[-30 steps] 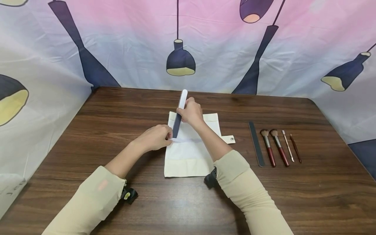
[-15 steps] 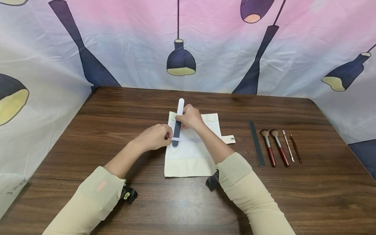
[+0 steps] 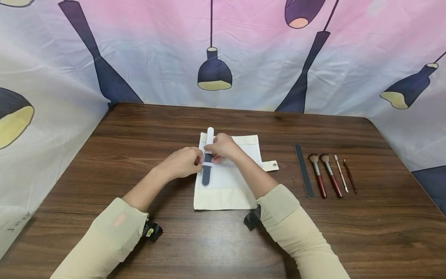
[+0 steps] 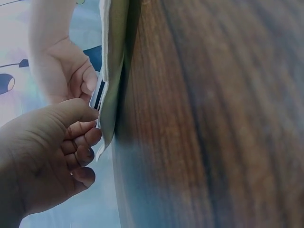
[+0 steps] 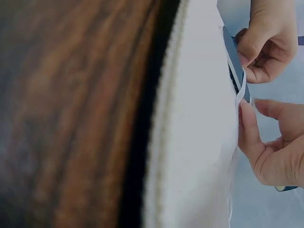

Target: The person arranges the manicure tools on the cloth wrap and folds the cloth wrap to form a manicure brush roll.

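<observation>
A two-tone nail file [image 3: 206, 173], dark grey at the near part and white at the far end, lies under the thin white elastic band [image 3: 216, 165] of a white cloth roll [image 3: 226, 197]. My right hand [image 3: 224, 147] holds the file above the band, its thumb side across the file. At the roll's left edge my left hand [image 3: 184, 162] pinches the band's left part, close beside the file. In the left wrist view the left thumb and fingers [image 4: 83, 140] meet at the cloth's edge. The right wrist view shows the right fingers [image 5: 251, 128] against the file and cloth.
Right of the roll lie a dark nail file [image 3: 304, 171], two red-handled makeup brushes [image 3: 319, 180], a slim pale metal tool [image 3: 341, 174] and a slim dark red tool [image 3: 350, 176]. A snap tab [image 3: 270, 166] sticks out from the roll. A printed cloth backdrop [image 3: 167, 50] borders the wooden table [image 3: 139, 128].
The two-tone nail file has slid toward the person, its near end passing under the elastic band and out beyond it. My right hand came nearer with it; my left hand stayed almost still.
</observation>
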Demonstrator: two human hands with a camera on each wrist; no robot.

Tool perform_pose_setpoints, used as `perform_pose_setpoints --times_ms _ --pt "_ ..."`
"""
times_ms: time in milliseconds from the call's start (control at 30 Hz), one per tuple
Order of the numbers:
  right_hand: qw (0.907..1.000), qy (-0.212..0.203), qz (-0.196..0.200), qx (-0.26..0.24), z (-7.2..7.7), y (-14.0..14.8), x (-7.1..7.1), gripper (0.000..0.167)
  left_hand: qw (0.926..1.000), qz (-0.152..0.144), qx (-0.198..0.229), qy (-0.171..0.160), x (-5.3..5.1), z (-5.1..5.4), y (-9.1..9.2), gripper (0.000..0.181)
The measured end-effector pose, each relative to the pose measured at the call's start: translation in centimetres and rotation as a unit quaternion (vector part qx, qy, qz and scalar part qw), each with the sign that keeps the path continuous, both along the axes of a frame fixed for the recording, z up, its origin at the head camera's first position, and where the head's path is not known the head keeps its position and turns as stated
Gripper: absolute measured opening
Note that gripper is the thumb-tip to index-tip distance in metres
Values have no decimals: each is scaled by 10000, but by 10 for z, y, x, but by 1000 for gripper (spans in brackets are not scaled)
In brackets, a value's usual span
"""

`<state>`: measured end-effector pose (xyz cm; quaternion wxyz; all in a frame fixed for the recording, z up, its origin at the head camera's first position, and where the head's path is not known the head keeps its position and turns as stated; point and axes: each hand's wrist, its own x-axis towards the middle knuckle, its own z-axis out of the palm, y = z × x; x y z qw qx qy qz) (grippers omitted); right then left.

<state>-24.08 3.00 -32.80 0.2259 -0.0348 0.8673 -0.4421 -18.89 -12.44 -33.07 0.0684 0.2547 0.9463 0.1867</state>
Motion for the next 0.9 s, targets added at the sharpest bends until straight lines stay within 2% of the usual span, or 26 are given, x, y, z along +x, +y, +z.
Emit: perform_pose_setpoints --times_ms 233,433,600,767,900 --pt "9986 -297 -85 -418 -2 5 -2 21 10000 0 -53 -4 0 0 1 4" --pt "9966 -525 -39 -632 -3 8 -2 21 10000 6 -13 -8 1 1 1 4" --pt "9977 -432 39 -512 -5 9 -1 20 10000 13 18 11 0 0 0 4" --pt "9986 -355 286 -260 -7 9 -1 17 10000 37 -34 -6 0 -1 0 4" --pt "9985 -366 390 -108 -8 8 0 25 10000 48 -64 22 0 -1 0 4"
